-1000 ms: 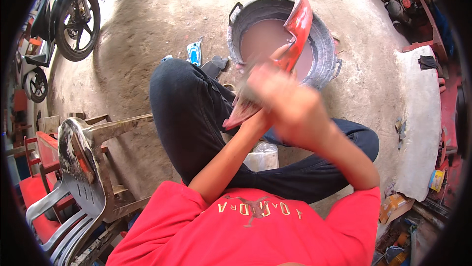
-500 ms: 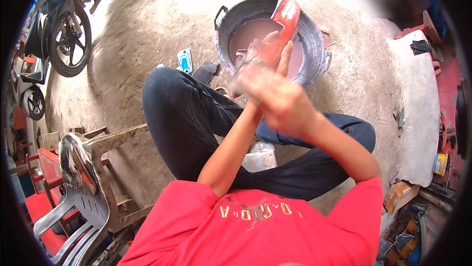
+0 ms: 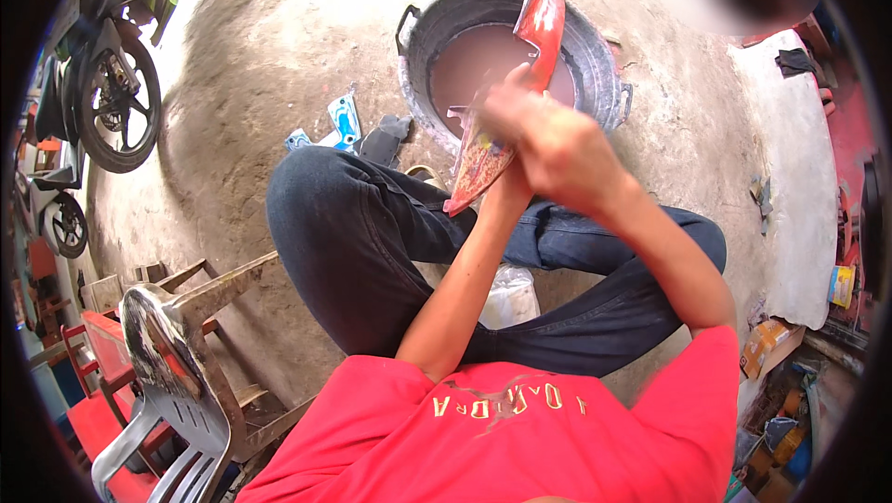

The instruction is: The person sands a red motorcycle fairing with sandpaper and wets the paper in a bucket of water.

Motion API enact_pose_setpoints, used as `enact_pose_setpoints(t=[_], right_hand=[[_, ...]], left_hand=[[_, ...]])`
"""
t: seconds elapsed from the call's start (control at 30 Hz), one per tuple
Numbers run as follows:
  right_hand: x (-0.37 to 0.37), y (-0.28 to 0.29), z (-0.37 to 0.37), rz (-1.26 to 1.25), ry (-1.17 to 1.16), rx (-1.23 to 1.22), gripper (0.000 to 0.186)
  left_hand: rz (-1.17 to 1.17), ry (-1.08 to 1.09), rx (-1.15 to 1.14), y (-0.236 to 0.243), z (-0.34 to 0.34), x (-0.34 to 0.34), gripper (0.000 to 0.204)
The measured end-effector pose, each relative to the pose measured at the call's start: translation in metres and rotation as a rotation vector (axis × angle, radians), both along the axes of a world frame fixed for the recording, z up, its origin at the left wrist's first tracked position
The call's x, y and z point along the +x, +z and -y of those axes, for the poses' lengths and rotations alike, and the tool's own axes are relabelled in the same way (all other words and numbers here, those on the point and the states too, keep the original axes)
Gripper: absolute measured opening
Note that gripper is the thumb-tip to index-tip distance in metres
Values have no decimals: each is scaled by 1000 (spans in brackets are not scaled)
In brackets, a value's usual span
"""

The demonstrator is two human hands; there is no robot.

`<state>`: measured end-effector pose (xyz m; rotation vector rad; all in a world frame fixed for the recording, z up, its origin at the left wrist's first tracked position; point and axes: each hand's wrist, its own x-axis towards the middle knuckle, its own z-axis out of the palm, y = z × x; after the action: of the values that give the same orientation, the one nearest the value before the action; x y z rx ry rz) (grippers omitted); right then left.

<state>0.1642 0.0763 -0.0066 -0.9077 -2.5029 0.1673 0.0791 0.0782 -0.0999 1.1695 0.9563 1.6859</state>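
My left hand (image 3: 512, 180) grips a long, curved red panel (image 3: 541, 16), mostly hidden behind it and behind my right hand. The panel stands out diagonally over a large dark tub (image 3: 595, 48) of murky pinkish liquid; its lower end is scuffed and mottled. My right hand (image 3: 553, 136) is on the panel's middle, fingers curled and blurred by motion; whatever sits beneath them is too unclear to make out.
My bent legs (image 3: 334, 243) flank a white container (image 3: 509, 303). Blue-white pieces (image 3: 344, 117) lie beside the tub. Motorcycles (image 3: 116, 99) stand upper left, stacked chairs (image 3: 181, 391) lower left, a pale slab (image 3: 790, 196) and clutter at right.
My right hand has moved up along the panel, showing more of its scuffed lower end. The panel's top sits slightly higher in the picture; the surroundings have shifted slightly with the view.
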Motion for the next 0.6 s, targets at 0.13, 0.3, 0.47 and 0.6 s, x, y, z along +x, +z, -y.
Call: enact_pose_setpoints(t=[0.13,0.3,0.47,0.6], right_hand=[[-28,15,49,-100,259,33,47],[-9,0,18,-90,72,-13,53],[-29,12,62,-119,232,-3,51],[-13,-11,11,-113,38,46,44]], left_hand=[[140,72,-185,11,2,9,48],[141,-25,-167,7,10,-1,48],[48,-42,-260,25,10,-4,52],[-320,113,-44,1,7,-7,49]])
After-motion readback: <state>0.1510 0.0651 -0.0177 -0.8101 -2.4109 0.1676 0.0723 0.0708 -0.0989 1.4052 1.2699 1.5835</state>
